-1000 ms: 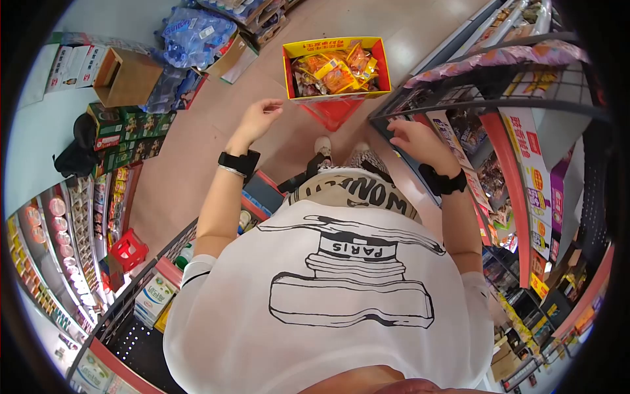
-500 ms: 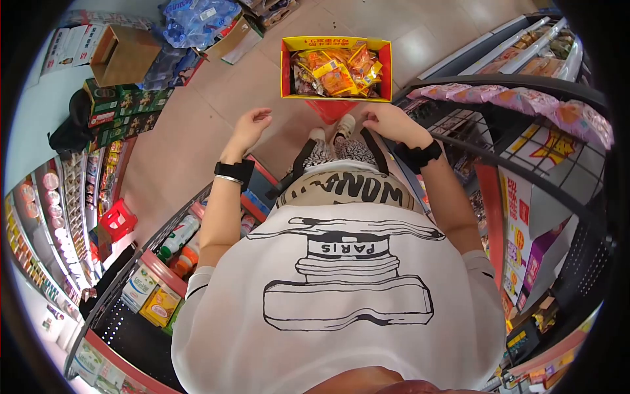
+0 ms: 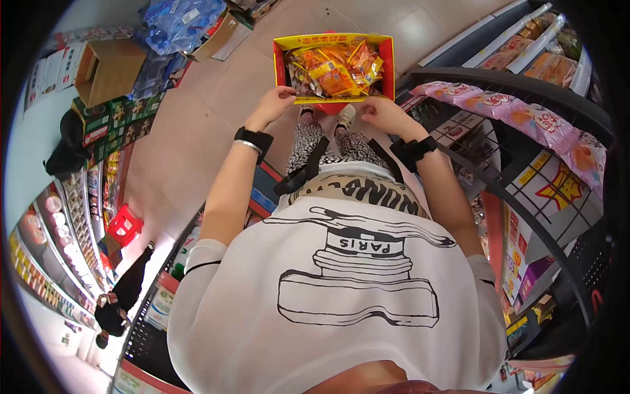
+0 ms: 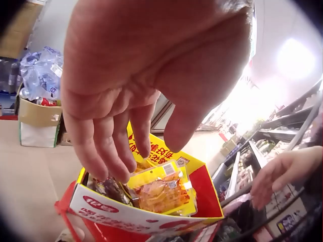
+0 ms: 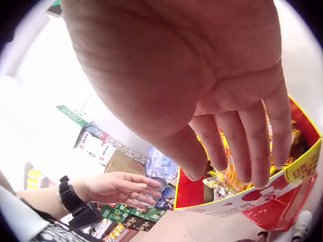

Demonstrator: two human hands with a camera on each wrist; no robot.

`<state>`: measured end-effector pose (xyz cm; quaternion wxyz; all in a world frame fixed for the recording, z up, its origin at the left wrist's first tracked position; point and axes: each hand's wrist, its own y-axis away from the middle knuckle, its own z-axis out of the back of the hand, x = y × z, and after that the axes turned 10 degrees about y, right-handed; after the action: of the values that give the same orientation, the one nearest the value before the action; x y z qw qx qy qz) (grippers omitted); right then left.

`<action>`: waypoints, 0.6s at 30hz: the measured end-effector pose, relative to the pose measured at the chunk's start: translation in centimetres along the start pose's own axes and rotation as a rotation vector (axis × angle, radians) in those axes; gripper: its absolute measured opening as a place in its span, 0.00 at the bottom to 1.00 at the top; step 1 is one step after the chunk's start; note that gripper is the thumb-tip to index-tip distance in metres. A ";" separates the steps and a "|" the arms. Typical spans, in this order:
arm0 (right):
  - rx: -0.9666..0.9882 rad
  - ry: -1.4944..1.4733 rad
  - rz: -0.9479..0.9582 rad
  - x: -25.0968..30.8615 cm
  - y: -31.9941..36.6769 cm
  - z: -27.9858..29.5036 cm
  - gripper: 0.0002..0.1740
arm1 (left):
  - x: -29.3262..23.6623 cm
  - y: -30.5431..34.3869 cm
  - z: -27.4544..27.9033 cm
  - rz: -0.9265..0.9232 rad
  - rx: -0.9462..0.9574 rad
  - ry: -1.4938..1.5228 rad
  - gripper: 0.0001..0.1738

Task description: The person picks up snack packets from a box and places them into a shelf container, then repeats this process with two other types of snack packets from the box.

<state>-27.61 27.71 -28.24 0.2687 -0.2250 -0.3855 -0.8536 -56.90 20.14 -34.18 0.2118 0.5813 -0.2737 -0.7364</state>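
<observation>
A yellow-and-red cardboard box (image 3: 388, 69), open at the top, stands in front of me on a red support (image 5: 262, 214). Packets of orange snacks in yellow wrapping (image 3: 335, 75) fill it. My left hand (image 3: 272, 106) is at the box's near left corner, its fingers loosely bent over the near rim in the left wrist view. By the near right corner is my right hand (image 3: 388, 119), palm down with relaxed fingers. In the right wrist view its fingers (image 5: 260, 151) overlap the near wall and the packets. Neither hand holds anything.
A dark wire rack with pink snack bags (image 3: 499, 105) stands close on the right. Wrapped bottles (image 3: 184, 23) and a brown carton (image 3: 108, 69) are stacked at the far left. A red basket-like item (image 3: 125, 226) and a person in dark clothes (image 3: 115, 318) are farther left.
Both hands have come in to the box, the left moving right and up to its near left corner, the right moving left to its near right side. The body has come closer to the box.
</observation>
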 end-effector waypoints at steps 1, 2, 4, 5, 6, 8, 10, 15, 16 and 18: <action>0.000 -0.018 -0.057 -0.1 -0.6 0.0 0.15 | -0.3 -1.5 0.1 0.003 0.023 -0.022 0.21; 0.001 -0.036 -0.115 -0.4 -1.2 0.0 0.16 | 0.2 -3.3 0.0 0.000 0.039 -0.029 0.21; -0.089 -0.064 -0.182 -2.0 -2.9 -1.7 0.18 | 1.3 -6.2 -0.8 -0.082 -0.010 -0.006 0.23; -0.176 -0.080 -0.230 -2.4 -3.7 -2.2 0.20 | 1.0 -7.1 -1.0 -0.078 0.004 -0.005 0.23; -0.173 -0.083 -0.241 -2.8 -4.4 -2.7 0.20 | 0.7 -8.1 -1.3 -0.125 -0.023 -0.081 0.24; -0.285 -0.077 -0.336 -3.0 -5.7 -3.7 0.20 | -0.5 -9.2 -1.7 -0.093 -0.013 -0.131 0.26; -0.290 -0.069 -0.386 -3.4 -7.1 -5.0 0.20 | -0.9 -9.9 -2.5 -0.127 0.007 -0.142 0.26; -0.327 -0.068 -0.527 -3.5 -8.7 -7.0 0.20 | 1.7 -12.3 -4.7 -0.382 -0.027 -0.288 0.23; -0.322 -0.072 -0.536 -3.2 -8.8 -7.1 0.20 | 1.4 -12.2 -4.6 -0.377 -0.018 -0.288 0.23; -0.290 0.002 -0.585 -2.7 -8.9 -7.2 0.15 | 0.8 -11.8 -4.2 -0.272 0.004 -0.362 0.20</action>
<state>-32.48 27.90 -38.94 -0.0223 -0.1401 -0.3080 -0.9407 -52.89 27.91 -43.16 0.0570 0.4715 -0.2277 -0.8500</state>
